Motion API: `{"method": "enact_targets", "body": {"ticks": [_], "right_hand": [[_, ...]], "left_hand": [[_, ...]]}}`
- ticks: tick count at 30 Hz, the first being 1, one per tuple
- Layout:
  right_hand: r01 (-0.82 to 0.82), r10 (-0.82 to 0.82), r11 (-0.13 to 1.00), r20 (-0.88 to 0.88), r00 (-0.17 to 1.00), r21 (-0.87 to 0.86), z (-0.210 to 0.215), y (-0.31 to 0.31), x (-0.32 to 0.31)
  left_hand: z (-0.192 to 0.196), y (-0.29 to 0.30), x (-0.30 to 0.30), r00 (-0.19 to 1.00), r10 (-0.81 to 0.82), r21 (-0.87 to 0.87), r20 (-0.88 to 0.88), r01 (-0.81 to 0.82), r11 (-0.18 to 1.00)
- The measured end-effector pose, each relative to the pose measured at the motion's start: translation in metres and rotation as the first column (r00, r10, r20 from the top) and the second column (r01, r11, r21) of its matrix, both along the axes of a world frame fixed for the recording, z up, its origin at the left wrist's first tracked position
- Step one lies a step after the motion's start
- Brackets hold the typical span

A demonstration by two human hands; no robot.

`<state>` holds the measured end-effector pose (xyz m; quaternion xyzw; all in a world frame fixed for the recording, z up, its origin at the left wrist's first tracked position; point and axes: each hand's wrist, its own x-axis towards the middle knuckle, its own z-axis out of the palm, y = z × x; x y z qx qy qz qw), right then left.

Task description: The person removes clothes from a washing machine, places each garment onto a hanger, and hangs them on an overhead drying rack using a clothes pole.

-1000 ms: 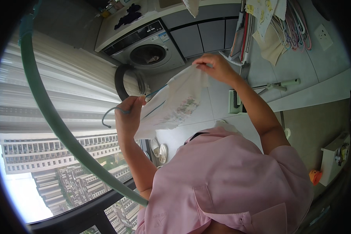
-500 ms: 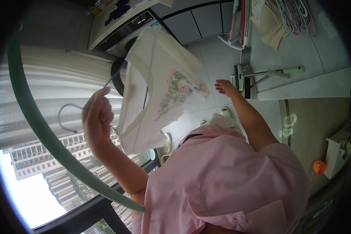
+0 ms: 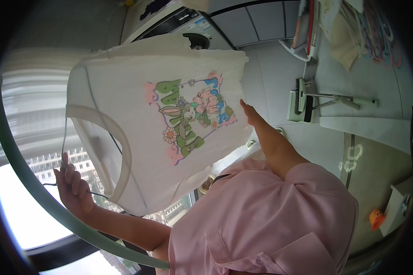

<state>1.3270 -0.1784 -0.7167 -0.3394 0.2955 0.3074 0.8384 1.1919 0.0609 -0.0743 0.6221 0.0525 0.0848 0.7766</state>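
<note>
1. While the left hand (image 3: 75, 192) holds a thin blue clothes hanger (image 3: 64, 137) close to its hook, I see its fingers curled in, though not in a tight fist.
2. I see the white T-shirt (image 3: 156, 114) spread out sideways in front of the person. Its neck hole is near the left hand, and its bottom edge is over by the right hand (image 3: 249, 112).
3. The hanger is inside the T-shirt. I can see bits of it in the neck hole and through the thin cloth.
4. The right hand is at the bottom edge of the T-shirt. Some fingers are hidden from me, so I can't tell how far open it is or if it pinches the cloth.
5. On the T-shirt I see a bunny picture (image 3: 186, 112) with flowers, turned on its side.
6. A curved green bar (image 3: 50, 197) goes past the left hand.
7. Behind the T-shirt is a washing machine (image 3: 206, 32), partly covered.
8. To the right I see a broom (image 3: 299, 98), with more hangers (image 3: 376, 36) hanging above.
</note>
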Motion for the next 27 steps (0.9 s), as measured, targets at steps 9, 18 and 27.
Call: {"method": "enact_targets", "body": {"ticks": [9, 18, 27], "right_hand": [[-0.102, 0.161, 0.931, 0.145, 0.976, -0.349, 0.004, -0.067, 0.012], [0.182, 0.388, 0.36, 0.324, 0.863, -0.915, -0.006, -0.102, 0.009], [0.305, -0.079, 0.672, 0.344, 0.936, -0.675, 0.015, -0.109, 0.008]], "left_hand": [[-0.014, -0.076, -0.007, 0.862, 0.506, 0.387, 0.005, -0.468, 0.794], [-0.039, -0.007, -0.015, 0.721, 0.69, 0.627, 0.063, -0.567, 0.535], [-0.045, 0.081, -0.037, 0.706, 0.707, 0.538, 0.035, -0.61, 0.582]]}}
